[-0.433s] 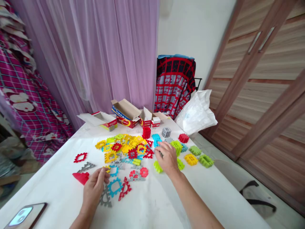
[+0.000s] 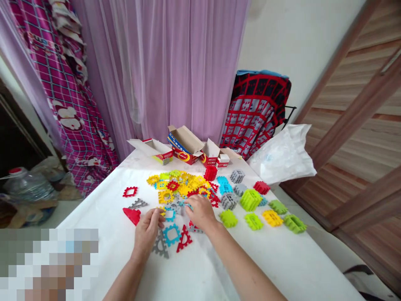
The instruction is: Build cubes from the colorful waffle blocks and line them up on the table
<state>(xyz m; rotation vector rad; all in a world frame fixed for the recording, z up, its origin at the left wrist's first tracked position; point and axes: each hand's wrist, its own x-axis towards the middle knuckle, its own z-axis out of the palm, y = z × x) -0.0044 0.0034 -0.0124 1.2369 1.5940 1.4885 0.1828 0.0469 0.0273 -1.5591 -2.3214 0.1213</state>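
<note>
Plastic pieces point(image 2: 189, 182), in yellow, red, blue and grey, lie loose across the centre of the frame on a white table point(image 2: 188, 280). The right hand point(image 2: 200, 211) has just moved in from the stacks at centre right; its fingers now dip among those pieces, curled downward. A grey stack point(image 2: 229, 201), mostly covered by that hand a moment ago, now shows plainly beside a green stack point(image 2: 250, 200), so it seems to have been let go and attention has turned to the loose pieces. Whether the right hand grips one cannot be told. The left hand point(image 2: 148, 225) is half curled beside a red wedge point(image 2: 132, 215), fingertips by a yellow piece point(image 2: 162, 211), perhaps pinching it; that too is unclear. Behind, upper centre, sit cartons: an open white-flapped box point(image 2: 164, 158), a tilted blue box point(image 2: 178, 144) showing bare brown cardboard inside, and a smaller open box point(image 2: 209, 159). A white bag point(image 2: 282, 156) slumps at upper right, its contents hidden.
</note>
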